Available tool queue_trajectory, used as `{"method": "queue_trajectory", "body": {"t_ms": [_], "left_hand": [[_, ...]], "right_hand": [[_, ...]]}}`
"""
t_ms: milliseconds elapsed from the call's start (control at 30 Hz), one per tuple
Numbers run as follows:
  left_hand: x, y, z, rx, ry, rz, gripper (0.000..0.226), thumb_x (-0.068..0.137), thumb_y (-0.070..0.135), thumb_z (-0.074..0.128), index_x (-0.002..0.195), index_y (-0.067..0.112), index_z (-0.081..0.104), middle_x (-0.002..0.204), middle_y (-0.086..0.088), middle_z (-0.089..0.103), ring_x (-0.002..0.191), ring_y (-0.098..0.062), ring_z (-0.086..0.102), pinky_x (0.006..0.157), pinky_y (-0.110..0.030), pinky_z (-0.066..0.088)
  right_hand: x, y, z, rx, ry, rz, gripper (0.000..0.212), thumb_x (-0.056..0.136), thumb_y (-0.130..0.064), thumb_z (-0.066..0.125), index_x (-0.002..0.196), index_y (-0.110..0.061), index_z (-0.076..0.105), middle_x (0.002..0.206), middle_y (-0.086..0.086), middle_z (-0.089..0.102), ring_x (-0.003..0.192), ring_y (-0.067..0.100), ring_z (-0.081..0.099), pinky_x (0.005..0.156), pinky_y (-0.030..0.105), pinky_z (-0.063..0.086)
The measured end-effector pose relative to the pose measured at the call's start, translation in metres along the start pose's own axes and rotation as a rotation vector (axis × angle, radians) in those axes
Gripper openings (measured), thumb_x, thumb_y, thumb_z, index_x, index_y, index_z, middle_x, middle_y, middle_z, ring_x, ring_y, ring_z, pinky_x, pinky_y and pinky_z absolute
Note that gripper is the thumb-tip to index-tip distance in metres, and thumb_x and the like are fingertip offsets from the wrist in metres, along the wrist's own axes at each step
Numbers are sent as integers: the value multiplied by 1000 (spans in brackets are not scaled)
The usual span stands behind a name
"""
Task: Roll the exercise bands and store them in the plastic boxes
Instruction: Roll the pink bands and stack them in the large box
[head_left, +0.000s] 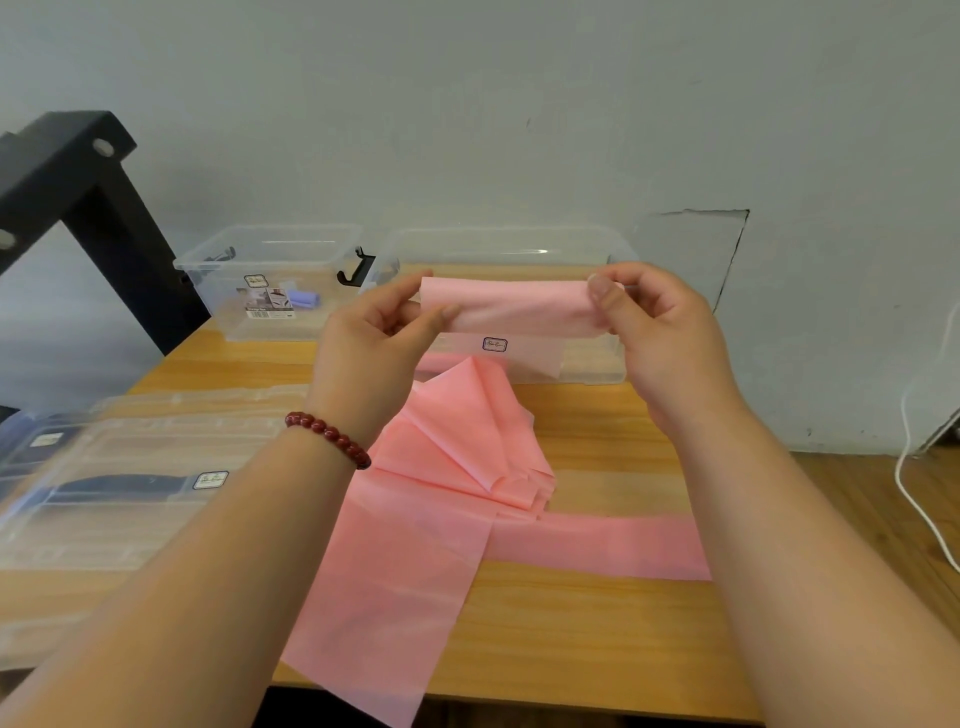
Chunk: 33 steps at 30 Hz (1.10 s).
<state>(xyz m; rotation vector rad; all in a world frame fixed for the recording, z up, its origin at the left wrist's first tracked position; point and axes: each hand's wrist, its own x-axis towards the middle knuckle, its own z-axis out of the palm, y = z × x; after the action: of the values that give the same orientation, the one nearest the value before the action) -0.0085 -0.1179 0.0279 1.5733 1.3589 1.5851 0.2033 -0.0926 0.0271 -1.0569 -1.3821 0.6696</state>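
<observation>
A pink exercise band (514, 309) is held up above the wooden table, its top end folded into a flat strip. My left hand (374, 343) pinches the strip's left end, and my right hand (660, 332) pinches its right end. The rest of the band hangs down and lies spread over the table (587, 629), reaching past the front edge. Behind the band stands a clear plastic box (597, 364). A second clear box (270, 260) at the back left holds a rolled purple band (303, 298).
Clear plastic lids (119, 499) lie stacked at the table's left. A black frame (98, 208) rises at the far left. A white cable (914, 499) runs along the floor on the right, and the wall is close behind the boxes.
</observation>
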Motion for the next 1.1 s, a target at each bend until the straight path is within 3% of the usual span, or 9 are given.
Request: {"method": "queue_trajectory", "body": {"t_ms": [167, 267, 367, 500, 600, 700, 800, 933, 1100], "left_hand": [[-2, 6, 0, 18, 12, 18, 11, 90, 25, 65, 90, 36, 66, 78, -6, 55, 54, -4, 41, 55, -15, 37], [-2, 6, 0, 61, 30, 21, 9, 91, 31, 64, 86, 38, 65, 73, -2, 57, 58, -7, 45, 54, -15, 38], [-2, 7, 2, -29, 37, 8, 9, 92, 25, 63, 93, 33, 65, 62, 20, 62, 56, 4, 52, 60, -9, 43], [-1, 5, 1, -84, 10, 4, 30, 88, 19, 68, 114, 32, 60, 69, 16, 63, 63, 2, 55, 66, -13, 47], [-2, 4, 0, -89, -20, 16, 22, 88, 18, 69, 104, 32, 64, 76, 8, 60, 64, -3, 51, 63, -16, 45], [-4, 4, 0, -77, -3, -7, 9, 88, 24, 68, 92, 31, 66, 77, 5, 60, 63, -7, 49, 63, -20, 43], [-4, 4, 1, -119, 21, -26, 10, 89, 19, 67, 98, 23, 65, 72, 9, 59, 61, 1, 54, 60, -14, 45], [-4, 4, 0, -100, 8, -21, 14, 94, 19, 60, 102, 30, 63, 73, 2, 57, 60, 3, 55, 62, -15, 48], [-4, 3, -3, -74, -91, 3, 17, 88, 24, 67, 100, 36, 65, 92, -4, 61, 84, -9, 57, 77, -26, 50]], "right_hand": [[-3, -2, -5, 117, -102, 53, 15, 85, -17, 72, 94, -28, 67, 93, -7, 67, 85, 4, 61, 76, 16, 49], [-4, -4, -7, 79, -89, 18, 10, 87, -18, 70, 90, -27, 67, 83, -13, 66, 77, -1, 60, 71, 13, 46], [-6, -7, -6, 69, -72, -1, 9, 88, -19, 69, 83, -27, 67, 73, -18, 64, 70, -5, 58, 66, 9, 43], [-4, -9, -6, 80, -57, 6, 6, 87, -20, 70, 84, -25, 67, 63, -19, 60, 64, -4, 56, 64, 10, 42], [-2, -9, -4, 95, -43, 19, 6, 89, -22, 67, 87, -27, 65, 55, -19, 54, 59, -4, 56, 65, 12, 44], [0, -9, -2, 66, -10, 13, 13, 93, -26, 62, 80, -26, 63, 62, -16, 56, 57, -5, 52, 63, 12, 43], [-2, -8, -4, 102, -111, 36, 5, 91, -23, 64, 87, -26, 64, 74, -12, 61, 67, -1, 56, 66, 11, 43], [-5, -4, -7, 137, -185, 41, 20, 84, -12, 72, 96, -26, 64, 81, -10, 65, 76, 2, 59, 70, 15, 46], [-6, -4, -4, 132, -111, 53, 3, 87, -16, 68, 85, -17, 66, 74, -11, 64, 70, 2, 59, 68, 17, 46]]}}
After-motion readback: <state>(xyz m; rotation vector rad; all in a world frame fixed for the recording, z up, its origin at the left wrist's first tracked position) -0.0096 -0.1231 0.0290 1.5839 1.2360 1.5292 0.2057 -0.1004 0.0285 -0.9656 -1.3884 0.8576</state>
